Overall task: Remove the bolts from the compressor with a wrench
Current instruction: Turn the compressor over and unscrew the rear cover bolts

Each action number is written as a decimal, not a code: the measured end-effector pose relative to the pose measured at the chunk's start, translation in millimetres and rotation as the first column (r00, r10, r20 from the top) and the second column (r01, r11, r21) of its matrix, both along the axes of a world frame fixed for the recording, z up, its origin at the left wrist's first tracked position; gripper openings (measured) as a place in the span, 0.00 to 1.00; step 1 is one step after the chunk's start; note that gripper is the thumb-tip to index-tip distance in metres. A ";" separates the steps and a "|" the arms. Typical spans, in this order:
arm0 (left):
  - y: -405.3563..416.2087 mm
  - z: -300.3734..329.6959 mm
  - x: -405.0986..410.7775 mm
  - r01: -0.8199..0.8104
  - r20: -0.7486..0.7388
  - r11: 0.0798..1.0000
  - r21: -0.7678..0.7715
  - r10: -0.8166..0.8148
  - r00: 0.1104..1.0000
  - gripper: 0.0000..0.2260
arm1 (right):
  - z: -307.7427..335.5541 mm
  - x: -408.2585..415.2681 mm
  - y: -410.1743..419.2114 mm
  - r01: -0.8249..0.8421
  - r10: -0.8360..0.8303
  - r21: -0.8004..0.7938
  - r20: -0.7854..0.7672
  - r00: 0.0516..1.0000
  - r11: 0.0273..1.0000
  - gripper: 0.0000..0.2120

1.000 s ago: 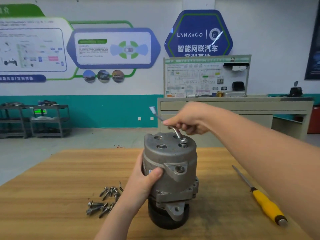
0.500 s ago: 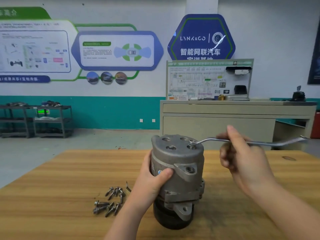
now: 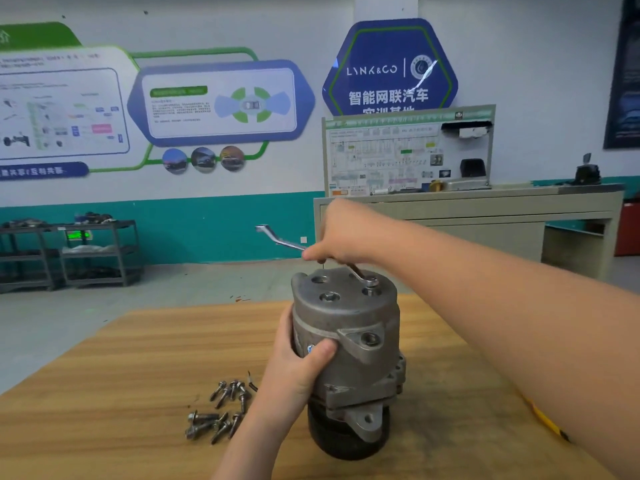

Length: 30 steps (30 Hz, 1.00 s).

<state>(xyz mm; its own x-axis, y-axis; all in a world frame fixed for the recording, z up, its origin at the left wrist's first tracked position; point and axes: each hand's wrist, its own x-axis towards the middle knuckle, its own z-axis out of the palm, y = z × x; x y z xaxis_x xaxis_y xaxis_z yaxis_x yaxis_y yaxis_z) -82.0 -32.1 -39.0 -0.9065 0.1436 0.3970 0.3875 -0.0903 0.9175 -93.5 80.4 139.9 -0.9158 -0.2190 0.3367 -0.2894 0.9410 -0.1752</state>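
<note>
Grey cast-metal compressor [image 3: 349, 341] standing upright on its black pulley end, flat top face up with a few round holes in it. One bolt [image 3: 371, 287] is in the top on the right side, and the ring end of a bent silver wrench [image 3: 360, 273] sits over it, handle angling up and away to the left. Loose bolts [image 3: 221, 408] in a pile just left of it.

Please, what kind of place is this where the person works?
Probably an automotive training workshop. A car-brand sign and vehicle diagrams hang on the wall, a wiring-diagram training board stands on a bench, and a compressor sits on the wooden table beside loose bolts.
</note>
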 end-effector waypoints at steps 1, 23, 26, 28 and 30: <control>0.2 0.3 0.1 0.001 -0.001 1.000 0.013 -0.001 1.000 0.37 | -4.9 6.8 -6.0 -0.014 0.017 0.043 -0.064 0.998 0.999 0.17; 4.7 3.7 1.4 0.009 -0.024 1.000 0.004 -0.009 1.000 0.38 | -78.8 5.9 104.2 0.063 0.243 -0.996 0.076 0.967 0.059 0.10; 6.2 4.5 1.2 0.015 -0.031 1.000 0.023 -0.015 0.999 0.39 | -47.6 -14.4 96.0 0.220 0.256 -0.913 0.316 0.913 0.344 0.10; 6.1 2.8 -0.7 0.028 -0.036 0.999 0.043 -0.026 0.999 0.42 | -28.3 -20.7 78.3 0.200 0.202 -0.787 0.379 0.903 0.583 0.11; 4.0 -0.1 -3.4 0.043 -0.039 0.997 0.064 -0.040 0.998 0.43 | -15.6 -19.1 53.5 0.088 0.147 -0.620 0.319 0.936 0.780 0.13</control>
<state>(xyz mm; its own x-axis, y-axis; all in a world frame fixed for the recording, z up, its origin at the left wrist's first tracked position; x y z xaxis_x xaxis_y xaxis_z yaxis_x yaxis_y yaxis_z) -85.5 -28.1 -39.0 -0.8845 0.1537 0.4405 0.4164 -0.1658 0.8940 -112.6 133.9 124.4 -0.9913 -0.1008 0.0852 -0.1283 0.5844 -0.8013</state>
